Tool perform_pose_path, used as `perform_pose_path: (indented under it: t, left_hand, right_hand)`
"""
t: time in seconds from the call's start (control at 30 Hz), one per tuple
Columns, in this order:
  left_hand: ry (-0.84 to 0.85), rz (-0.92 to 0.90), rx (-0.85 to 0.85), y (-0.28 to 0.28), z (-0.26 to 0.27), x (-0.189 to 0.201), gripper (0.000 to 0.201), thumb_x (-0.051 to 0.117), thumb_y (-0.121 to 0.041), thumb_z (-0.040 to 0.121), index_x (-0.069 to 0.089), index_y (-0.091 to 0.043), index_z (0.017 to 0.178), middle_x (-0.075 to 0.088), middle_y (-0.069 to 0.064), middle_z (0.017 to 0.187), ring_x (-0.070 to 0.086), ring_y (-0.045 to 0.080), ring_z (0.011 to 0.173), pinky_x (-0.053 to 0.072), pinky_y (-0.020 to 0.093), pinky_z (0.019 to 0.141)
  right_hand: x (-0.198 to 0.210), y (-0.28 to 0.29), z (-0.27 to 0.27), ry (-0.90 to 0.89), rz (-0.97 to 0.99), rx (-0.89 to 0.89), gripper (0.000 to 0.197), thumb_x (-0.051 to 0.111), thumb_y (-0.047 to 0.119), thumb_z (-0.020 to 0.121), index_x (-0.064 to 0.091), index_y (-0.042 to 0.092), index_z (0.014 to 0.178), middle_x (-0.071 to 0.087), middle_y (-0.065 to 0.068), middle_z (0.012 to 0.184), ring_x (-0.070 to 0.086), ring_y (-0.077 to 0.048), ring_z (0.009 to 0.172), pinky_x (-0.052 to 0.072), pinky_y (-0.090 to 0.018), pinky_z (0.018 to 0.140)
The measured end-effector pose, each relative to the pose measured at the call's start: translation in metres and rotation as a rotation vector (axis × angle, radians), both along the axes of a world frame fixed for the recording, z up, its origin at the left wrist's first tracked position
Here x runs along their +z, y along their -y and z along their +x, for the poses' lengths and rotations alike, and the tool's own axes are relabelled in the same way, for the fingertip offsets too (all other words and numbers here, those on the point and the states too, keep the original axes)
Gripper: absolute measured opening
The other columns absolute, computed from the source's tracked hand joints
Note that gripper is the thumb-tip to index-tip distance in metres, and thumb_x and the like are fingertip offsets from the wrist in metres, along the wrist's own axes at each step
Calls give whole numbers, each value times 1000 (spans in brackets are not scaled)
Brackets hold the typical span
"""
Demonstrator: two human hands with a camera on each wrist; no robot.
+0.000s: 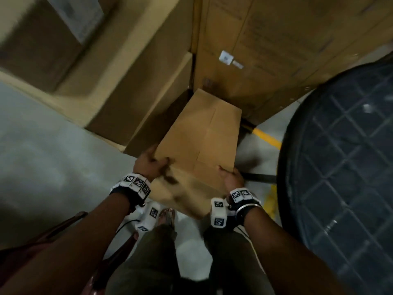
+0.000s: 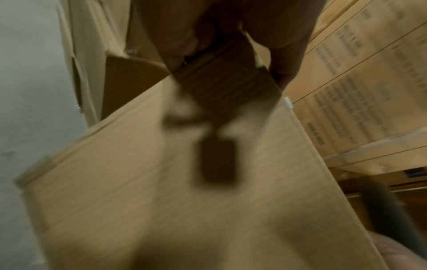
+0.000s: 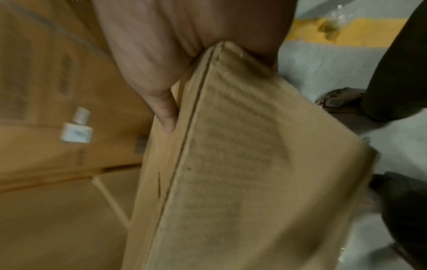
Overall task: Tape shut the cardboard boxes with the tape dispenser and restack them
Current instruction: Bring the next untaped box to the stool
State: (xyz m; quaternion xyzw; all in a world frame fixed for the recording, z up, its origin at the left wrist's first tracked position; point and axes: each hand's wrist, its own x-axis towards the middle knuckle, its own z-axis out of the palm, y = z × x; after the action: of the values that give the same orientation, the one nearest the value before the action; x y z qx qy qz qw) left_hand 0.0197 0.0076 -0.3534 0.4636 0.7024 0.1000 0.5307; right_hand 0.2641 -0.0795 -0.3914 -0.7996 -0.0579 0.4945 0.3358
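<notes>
A plain brown cardboard box (image 1: 202, 141) hangs tilted in front of me above the grey floor, its far end toward the stacked cartons. My left hand (image 1: 148, 165) grips its near left corner, thumb on the top face and fingers underneath. My right hand (image 1: 230, 176) grips the near right corner. In the left wrist view the left hand (image 2: 233, 42) clamps the corner of the box (image 2: 184, 191). In the right wrist view the right hand (image 3: 166, 60) pinches the edge of the box (image 3: 242, 173) with the thumb along one face. No tape dispenser is in sight.
Large stacked cartons (image 1: 131, 67) stand ahead and to the left, and a tall carton with a white label (image 1: 226, 57) stands straight ahead. A dark round ribbed object (image 1: 344, 156) fills the right side. A yellow floor line (image 1: 268, 137) runs between them. My feet (image 1: 167, 216) are below the box.
</notes>
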Motion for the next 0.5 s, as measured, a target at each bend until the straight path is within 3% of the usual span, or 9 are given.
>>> perform_pose_path:
  t: [0.1, 0.2, 0.27, 0.37, 0.43, 0.5]
  left_hand:
    - [88, 60, 8, 3, -3, 64, 74, 77, -52, 62, 59, -29, 131, 73, -4, 101, 71, 15, 84, 60, 40, 82]
    - [155, 116, 18, 8, -8, 119, 56, 79, -31, 79, 58, -24, 131, 71, 3, 109, 67, 19, 92, 55, 35, 86]
    - [202, 143, 22, 12, -13, 151, 49, 79, -26, 81, 60, -25, 126, 69, 2, 107, 66, 22, 96, 54, 36, 88]
    - [281, 205, 39, 15, -18, 191, 47, 86, -32, 72, 62, -28, 112, 70, -6, 104, 65, 16, 95, 53, 35, 86]
    - [324, 274, 42, 17, -19, 217, 44, 86, -26, 72, 63, -24, 109, 69, -8, 101, 64, 12, 92, 51, 32, 82]
    - [363, 333, 12, 19, -17, 241, 42, 85, -24, 74, 62, -20, 108, 68, -9, 99, 63, 10, 90, 49, 30, 76]
  right_hand:
    - [71, 8, 0, 44, 45, 33, 34, 84, 20, 86, 75, 7, 117, 75, -12, 115, 70, -29, 108, 54, -39, 100]
    - [131, 13, -1, 71, 112, 48, 35, 81, 14, 88, 73, 3, 121, 73, -10, 114, 68, -26, 105, 51, -32, 92]
    - [166, 19, -3, 86, 144, 71, 36, 79, 16, 90, 71, 4, 123, 71, -8, 110, 65, -25, 104, 45, -28, 89]
    - [208, 26, -1, 97, 172, 91, 37, 77, 20, 93, 69, 7, 126, 69, -6, 111, 62, -23, 104, 43, -28, 90]
    - [229, 31, 0, 103, 205, 108, 38, 78, 21, 92, 69, 6, 126, 70, -6, 113, 63, -25, 107, 46, -29, 91]
    - [247, 37, 4, 93, 238, 86, 43, 85, 25, 84, 71, 5, 119, 73, -5, 109, 67, -25, 102, 52, -27, 85]
